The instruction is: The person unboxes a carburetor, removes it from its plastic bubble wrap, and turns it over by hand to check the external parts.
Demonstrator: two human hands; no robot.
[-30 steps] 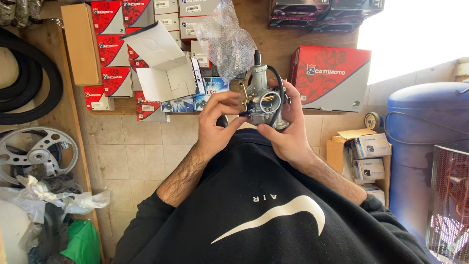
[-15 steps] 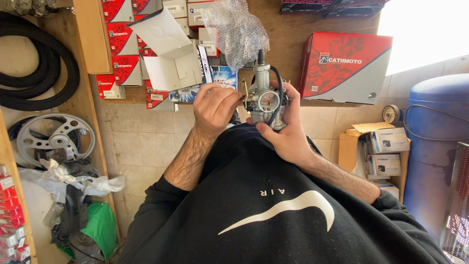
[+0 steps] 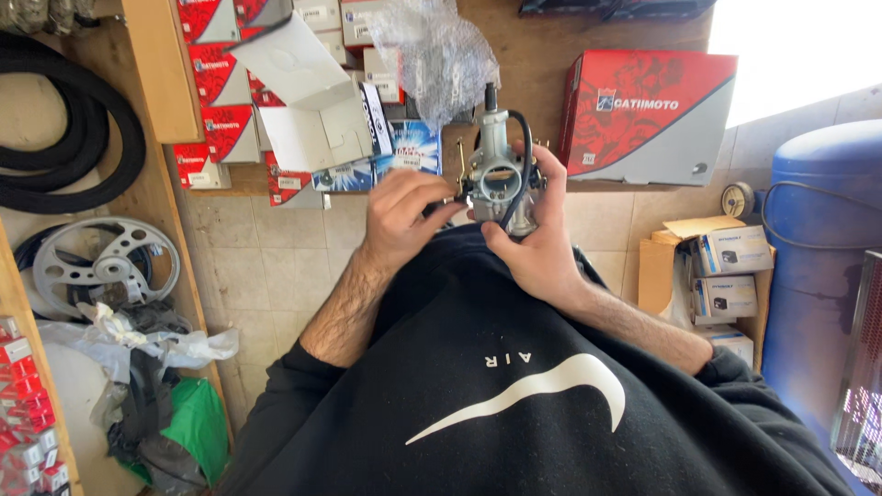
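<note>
- right now the right hand [image 3: 537,243] wraps around a grey metal carburetor [image 3: 499,176], thumb on its near side and fingers curled round its far side, holding it upright just above the black sweatshirt [image 3: 514,386].
- the carburetor sits in front of the wooden shelf [image 3: 542,64], its round intake opening facing the camera and a thin black hose [image 3: 525,156] looping down its right side.
- the left hand [image 3: 404,216] is just left of the carburetor, fingers bent and pinched at a small brass-coloured fitting on its left side; what exactly the fingertips grip is too small to tell.
- just behind and above the carburetor, a crumpled clear plastic bag [image 3: 436,50] lies on the shelf.
- left of the carburetor an open white cardboard box [image 3: 312,110] rests tilted on the shelf, with small red boxes [image 3: 216,92] stacked beyond it.
- right of the carburetor stands a large red and grey box [image 3: 648,115].
- far right of the carburetor is a blue plastic barrel [image 3: 822,248], with an open brown carton of small white boxes [image 3: 721,276] between barrel and forearm.
- well left of the carburetor black rubber tyres [image 3: 73,138] hang on the wall, a metal sprocket wheel [image 3: 101,266] below them, and a green bag [image 3: 197,427] lower down.
</note>
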